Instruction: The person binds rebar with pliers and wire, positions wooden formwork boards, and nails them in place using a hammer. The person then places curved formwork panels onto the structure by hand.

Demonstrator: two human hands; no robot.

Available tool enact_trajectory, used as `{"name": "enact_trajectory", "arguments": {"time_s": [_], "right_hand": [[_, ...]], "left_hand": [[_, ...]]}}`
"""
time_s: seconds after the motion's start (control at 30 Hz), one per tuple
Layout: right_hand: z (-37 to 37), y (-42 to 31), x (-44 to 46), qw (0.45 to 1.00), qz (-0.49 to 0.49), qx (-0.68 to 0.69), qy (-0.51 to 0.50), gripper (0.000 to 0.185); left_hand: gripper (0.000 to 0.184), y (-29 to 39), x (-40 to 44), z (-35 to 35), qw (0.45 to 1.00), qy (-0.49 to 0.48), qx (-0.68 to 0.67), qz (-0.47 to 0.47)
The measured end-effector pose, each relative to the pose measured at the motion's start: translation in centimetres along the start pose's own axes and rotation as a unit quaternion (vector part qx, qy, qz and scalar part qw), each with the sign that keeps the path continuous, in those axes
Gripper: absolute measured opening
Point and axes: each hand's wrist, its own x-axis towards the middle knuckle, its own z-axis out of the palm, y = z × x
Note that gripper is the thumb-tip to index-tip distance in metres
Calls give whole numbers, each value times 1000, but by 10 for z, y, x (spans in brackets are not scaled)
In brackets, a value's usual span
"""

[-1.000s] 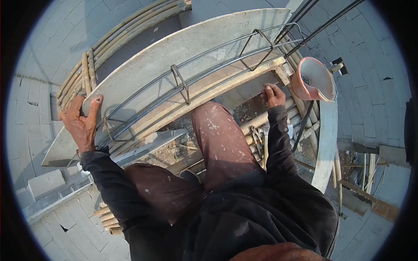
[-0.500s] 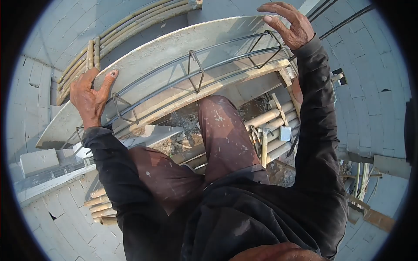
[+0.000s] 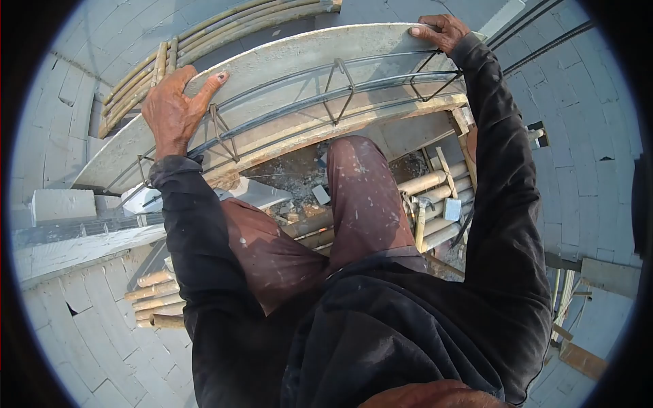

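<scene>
A long grey board (image 3: 272, 61) stands on edge in front of me, looking curved through the wide lens. My left hand (image 3: 175, 112) grips its upper edge on the left, thumb on the near face and fingers over the far side, partly hidden. Towards the right end, my right hand (image 3: 442, 32) is closed over the same edge, its thumb on the near face. Along the board's near side runs a rebar cage (image 3: 292, 119) of long steel bars with bent stirrups, above a wooden formwork strip (image 3: 299, 144).
Bamboo poles (image 3: 224, 37) lie beyond the board. A hammer (image 3: 422, 216), a pale blue block (image 3: 451, 209) and round poles (image 3: 435, 180) are below my knee. A white block (image 3: 64, 206) sits at left. Long rebars (image 3: 544, 51) extend at upper right.
My right hand has come down from above the board, and its fingers have closed on the edge. The view has shifted, so the left hand and board appear farther right.
</scene>
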Motion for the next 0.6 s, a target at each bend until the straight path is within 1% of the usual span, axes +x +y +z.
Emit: {"name": "enact_trajectory", "arguments": {"time_s": [0.03,0.1,0.13,0.17,0.23,0.27,0.3,0.37,0.5,0.53,0.57,0.6], "right_hand": [[0,0,0,1000,11,-2,6,68],[0,1,-3,999,33,-8,17,70],[7,3,-5,998,27,-13,62,68],[8,7,-5,998,21,-8,60,68],[4,3,-5,998,30,-42,47,64],[8,-1,-5,997,15,-20,76,63],[10,-1,-1,997,12,-17,77,63],[9,2,-7,997,15,-7,79,63],[15,18,-8,997,27,-39,65,66],[9,2,-9,996,14,-37,76,68],[2,-14,-14,996,23,-40,83,68],[-6,-34,-18,989,146,-30,23,47]], "left_hand": [[67,0,-1,0,1000,-3,6,-5],[67,-3,-3,3,1000,28,-6,10],[72,-4,-3,2,1000,13,0,1],[72,-3,-5,3,1000,12,7,-4],[78,-1,-6,2,999,4,36,-5],[86,-6,-7,4,1000,12,28,7],[86,-5,-8,0,999,13,32,6],[92,3,-11,-5,998,-18,53,30],[95,14,-14,-14,996,-19,73,51],[95,17,-13,-18,996,-48,64,32],[95,23,-10,-21,995,-76,55,13],[92,31,-8,-26,993,-97,61,20]]}}
